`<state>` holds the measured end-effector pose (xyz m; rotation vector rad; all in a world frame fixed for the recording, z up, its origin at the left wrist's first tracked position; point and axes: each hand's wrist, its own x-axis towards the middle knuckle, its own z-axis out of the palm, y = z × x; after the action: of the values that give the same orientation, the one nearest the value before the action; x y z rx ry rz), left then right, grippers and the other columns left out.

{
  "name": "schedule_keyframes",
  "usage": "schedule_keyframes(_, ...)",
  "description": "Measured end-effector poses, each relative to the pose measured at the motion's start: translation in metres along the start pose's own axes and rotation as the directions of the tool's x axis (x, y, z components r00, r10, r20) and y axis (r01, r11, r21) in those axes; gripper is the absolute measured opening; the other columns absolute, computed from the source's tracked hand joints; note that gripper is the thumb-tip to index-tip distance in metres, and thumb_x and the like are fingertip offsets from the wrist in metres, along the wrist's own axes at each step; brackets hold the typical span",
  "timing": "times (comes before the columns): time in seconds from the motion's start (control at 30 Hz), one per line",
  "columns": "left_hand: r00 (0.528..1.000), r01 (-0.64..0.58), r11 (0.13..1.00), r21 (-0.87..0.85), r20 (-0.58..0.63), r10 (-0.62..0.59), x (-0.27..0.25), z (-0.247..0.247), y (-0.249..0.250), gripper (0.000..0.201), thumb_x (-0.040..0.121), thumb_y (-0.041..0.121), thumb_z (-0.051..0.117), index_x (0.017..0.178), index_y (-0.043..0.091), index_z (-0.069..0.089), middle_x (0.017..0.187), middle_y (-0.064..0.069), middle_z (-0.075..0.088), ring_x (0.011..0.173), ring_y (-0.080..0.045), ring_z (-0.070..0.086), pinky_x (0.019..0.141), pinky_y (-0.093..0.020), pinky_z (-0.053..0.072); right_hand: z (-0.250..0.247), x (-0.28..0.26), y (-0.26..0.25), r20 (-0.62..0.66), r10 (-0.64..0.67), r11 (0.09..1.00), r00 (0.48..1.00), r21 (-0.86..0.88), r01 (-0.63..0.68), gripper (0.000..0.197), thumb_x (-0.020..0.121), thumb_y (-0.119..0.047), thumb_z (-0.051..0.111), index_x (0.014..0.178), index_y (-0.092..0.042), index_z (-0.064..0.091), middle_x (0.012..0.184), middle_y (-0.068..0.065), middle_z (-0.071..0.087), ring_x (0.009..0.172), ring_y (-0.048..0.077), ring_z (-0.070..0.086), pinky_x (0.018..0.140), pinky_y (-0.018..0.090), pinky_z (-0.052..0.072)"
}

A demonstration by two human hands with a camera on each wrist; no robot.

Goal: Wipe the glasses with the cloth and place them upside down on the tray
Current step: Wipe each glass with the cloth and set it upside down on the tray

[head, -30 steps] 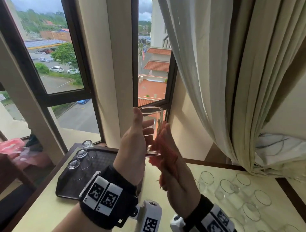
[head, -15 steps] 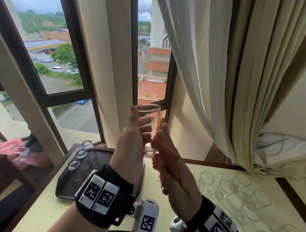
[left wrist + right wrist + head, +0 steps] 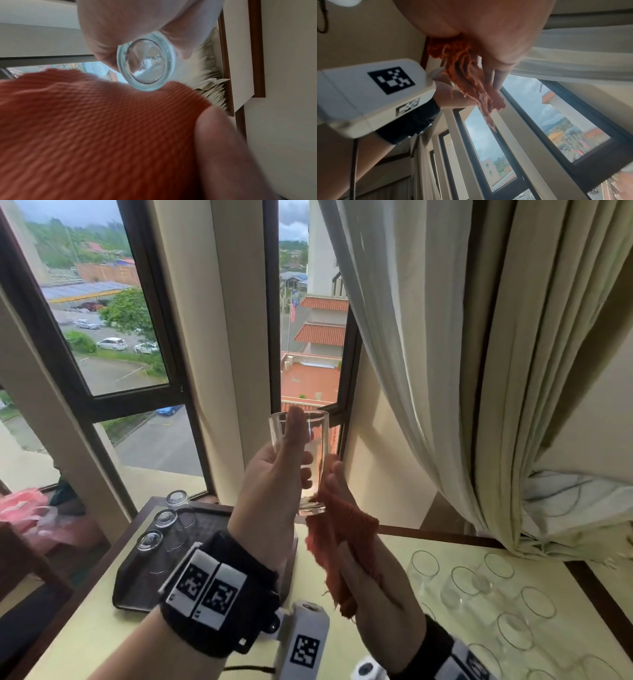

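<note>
Clear glossy glass (image 3: 317,440); ribbed woven cloth (image 3: 356,529)

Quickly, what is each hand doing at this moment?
Left hand: grips the upright glass.
Right hand: holds the orange cloth against the glass base.

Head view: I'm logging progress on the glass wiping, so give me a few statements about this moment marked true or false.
1. The left hand holds a glass upright in the air. True.
2. The cloth lies flat on the table. False: the right hand holds it against the glass's lower part.
3. Three glasses stand upside down on the tray. True.
4. The glasses on the table, to the right, are upside down too. False: their open rims face up.
5. The cloth is blue. False: it is orange-red.
</note>
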<state>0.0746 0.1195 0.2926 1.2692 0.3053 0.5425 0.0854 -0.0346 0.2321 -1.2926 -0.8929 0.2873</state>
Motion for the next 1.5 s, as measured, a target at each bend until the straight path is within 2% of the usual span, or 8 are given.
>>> schedule_keyframes(0.07,0.999,-0.042,0.999,0.024,0.001,0.042,0.003,0.003,0.001,0.086,0.072,0.089,0.066,0.113,0.014,0.073,0.089,0.004,0.06,0.082,-0.013,0.057,0.075,-0.029,0.054,-0.001,-0.005,0.004,-0.038,0.109,0.991,0.993,0.084,-0.105,0.049,0.099,-0.059,0.056,0.147,-0.051,0.053,0.121,0.012,0.072,0.085,0.055,0.059,0.072,0.047,0.052)
schedule_keyframes(0.27,0.978,-0.139,0.99,-0.02,0.151,0.14,-0.005,0.017,0.001,0.067,0.072,0.056,0.071,0.124,0.014,0.063,0.086,0.01,0.074,0.069,-0.003,0.071,0.061,-0.023,0.061,-0.01,0.021,-0.004,-0.279,0.377,0.82,0.883,0.543,-0.179,0.06,0.092,-0.05,0.063,0.142,-0.016,0.062,0.127,0.016,0.074,0.116,0.039,0.072,0.086,0.054,0.063)
schedule_keyframes(0.47,0.925,-0.376,0.849,0.371,0.212,0.317,-0.01,0.007,-0.013,0.068,0.074,0.07,0.082,0.124,0.03,0.062,0.123,0.016,0.071,0.122,-0.012,0.068,0.104,-0.033,0.057,-0.03,0.032,-0.005,-0.282,0.55,0.588,0.786,0.799,-0.125,0.057,0.108,-0.05,0.041,0.147,-0.011,0.057,0.139,0.025,0.066,0.132,0.04,0.062,0.114,0.06,0.045)
schedule_keyframes(0.87,0.74,-0.673,0.579,0.461,0.402,0.54,-0.019,-0.017,-0.01,0.061,0.077,0.042,0.092,0.13,0.032,0.064,0.116,0.005,0.074,0.099,-0.013,0.073,0.077,-0.015,0.059,-0.056,0.061,-0.034,-0.406,0.323,0.937,0.855,0.267,-0.228,0.049,0.094,-0.052,0.063,0.114,-0.009,0.075,0.107,0.019,0.079,0.098,0.041,0.077,0.097,0.062,0.056)
schedule_keyframes(1.07,0.845,-0.528,0.717,0.454,0.204,0.494,-0.02,-0.017,-0.019,0.058,0.076,0.054,0.09,0.127,0.04,0.066,0.111,0.015,0.076,0.098,-0.013,0.076,0.073,-0.025,0.064,-0.038,0.05,-0.03,-0.448,0.249,0.966,0.859,0.053,-0.252,0.03,0.108,-0.046,0.046,0.104,-0.029,0.071,0.084,-0.004,0.079,0.076,0.021,0.077,0.073,0.038,0.066)
schedule_keyframes(1.23,0.923,-0.384,0.841,0.38,0.174,0.343,-0.023,-0.016,-0.016,0.054,0.073,0.055,0.092,0.12,0.039,0.07,0.105,0.01,0.079,0.092,-0.015,0.078,0.071,-0.028,0.064,-0.029,0.04,-0.017,-0.327,-0.097,0.968,0.94,-0.249,0.013,0.046,0.108,-0.047,0.042,0.146,-0.024,0.055,0.097,-0.019,0.068,0.074,0.0,0.059,0.07,0.019,0.052)
schedule_keyframes(1.4,0.905,-0.423,0.834,0.355,0.219,0.365,-0.03,-0.017,-0.016,0.057,0.068,0.049,0.094,0.12,0.039,0.072,0.105,0.007,0.079,0.092,-0.02,0.078,0.074,-0.031,0.066,-0.05,0.056,-0.039,-0.303,-0.003,0.995,0.953,-0.098,-0.028,0.027,0.103,-0.033,0.061,0.113,-0.011,0.073,0.109,0.006,0.079,0.091,0.015,0.076,0.077,0.025,0.06)
schedule_keyframes(1.5,0.882,-0.471,0.812,0.345,0.22,0.417,-0.033,-0.015,-0.012,0.06,0.07,0.044,0.096,0.123,0.033,0.07,0.108,0.007,0.078,0.095,-0.02,0.077,0.073,-0.026,0.065,-0.053,0.058,-0.044,-0.325,0.26,0.949,0.909,0.26,-0.179,0.051,0.1,-0.046,0.06,0.124,-0.002,0.07,0.118,0.021,0.076,0.112,0.041,0.073,0.1,0.058,0.056)
